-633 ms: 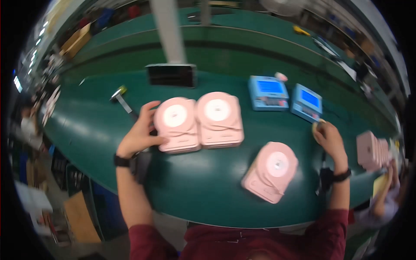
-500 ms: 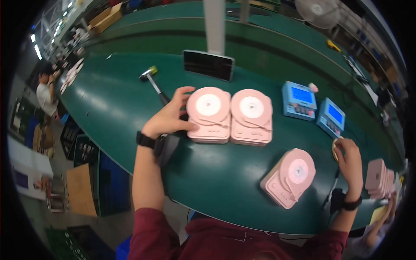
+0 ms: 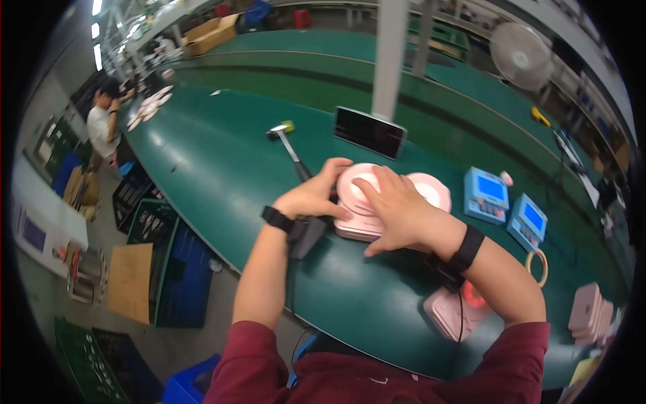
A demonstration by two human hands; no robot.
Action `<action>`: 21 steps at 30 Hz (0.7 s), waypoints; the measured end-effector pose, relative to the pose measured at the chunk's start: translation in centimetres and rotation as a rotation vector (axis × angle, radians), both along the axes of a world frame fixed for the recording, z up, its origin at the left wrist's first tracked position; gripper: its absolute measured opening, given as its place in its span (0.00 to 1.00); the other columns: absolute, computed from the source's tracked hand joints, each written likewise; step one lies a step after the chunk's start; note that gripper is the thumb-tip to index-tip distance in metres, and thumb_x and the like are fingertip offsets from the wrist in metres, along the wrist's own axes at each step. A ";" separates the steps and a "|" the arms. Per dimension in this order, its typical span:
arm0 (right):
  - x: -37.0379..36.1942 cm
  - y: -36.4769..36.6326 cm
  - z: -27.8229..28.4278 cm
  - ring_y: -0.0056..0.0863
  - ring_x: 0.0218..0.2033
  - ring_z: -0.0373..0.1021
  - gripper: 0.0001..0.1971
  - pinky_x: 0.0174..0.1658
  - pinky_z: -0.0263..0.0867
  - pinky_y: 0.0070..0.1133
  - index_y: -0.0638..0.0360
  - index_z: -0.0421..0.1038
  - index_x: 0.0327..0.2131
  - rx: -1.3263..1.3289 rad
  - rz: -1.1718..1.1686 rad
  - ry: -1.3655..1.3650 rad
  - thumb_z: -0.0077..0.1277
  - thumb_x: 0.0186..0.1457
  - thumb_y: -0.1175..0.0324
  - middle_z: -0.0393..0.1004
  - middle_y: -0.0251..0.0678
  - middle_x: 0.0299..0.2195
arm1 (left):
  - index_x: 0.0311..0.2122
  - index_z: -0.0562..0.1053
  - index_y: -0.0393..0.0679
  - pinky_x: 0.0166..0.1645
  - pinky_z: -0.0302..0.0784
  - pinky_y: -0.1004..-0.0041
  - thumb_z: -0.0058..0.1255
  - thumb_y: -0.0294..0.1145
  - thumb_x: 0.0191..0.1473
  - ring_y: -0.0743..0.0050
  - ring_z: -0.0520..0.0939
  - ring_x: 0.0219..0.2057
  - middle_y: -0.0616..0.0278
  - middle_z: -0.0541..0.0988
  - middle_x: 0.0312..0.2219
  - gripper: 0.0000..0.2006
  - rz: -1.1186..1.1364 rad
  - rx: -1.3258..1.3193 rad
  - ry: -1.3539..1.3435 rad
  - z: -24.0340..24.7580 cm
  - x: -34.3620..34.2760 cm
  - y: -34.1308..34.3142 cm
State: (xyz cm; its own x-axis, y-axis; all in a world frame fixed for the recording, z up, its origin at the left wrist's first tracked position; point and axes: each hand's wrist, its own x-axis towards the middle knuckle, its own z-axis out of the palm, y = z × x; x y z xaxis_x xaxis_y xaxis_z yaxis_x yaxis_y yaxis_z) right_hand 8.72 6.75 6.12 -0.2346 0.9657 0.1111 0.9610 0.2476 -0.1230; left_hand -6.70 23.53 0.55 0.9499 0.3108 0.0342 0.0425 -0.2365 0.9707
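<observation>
Two pink toy record players stand side by side on the green table. The left record player is between my hands. My left hand wraps its left side, with the thumb at the front corner. My right hand reaches over it from the right, fingers across its top and thumb low by the front edge. The right record player is partly hidden behind my right hand. A third record player lies nearer me, mostly covered by my right forearm; a red glow shows on its disc.
A hammer lies left of a propped-up phone. Two blue devices with lit screens stand at the right, beside a tape roll. Stacked pink parts sit far right. A person is at the far left.
My right hand has come from the tape roll at the right across to the left record player. My left hand stays at that player's left side. The whole view has shifted.
</observation>
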 end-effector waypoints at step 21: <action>0.5 2.9 -1.2 0.54 0.50 0.56 0.58 0.50 0.60 0.43 0.46 0.51 0.61 -0.133 -0.162 -0.036 0.66 0.19 0.54 0.54 0.56 0.51 | 0.61 0.45 0.40 0.65 0.56 0.61 0.68 0.20 0.33 0.61 0.56 0.63 0.48 0.56 0.59 0.53 -0.020 0.007 0.041 0.6 0.3 0.3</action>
State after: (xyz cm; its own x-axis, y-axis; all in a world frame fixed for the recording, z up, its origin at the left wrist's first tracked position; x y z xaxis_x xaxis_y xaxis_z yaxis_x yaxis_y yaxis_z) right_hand 9.22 9.62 4.91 -0.0769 0.9967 -0.0252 0.9913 0.0737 -0.1093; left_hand -6.38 23.84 1.13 0.9567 0.2912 -0.0031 0.0776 -0.2446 0.9665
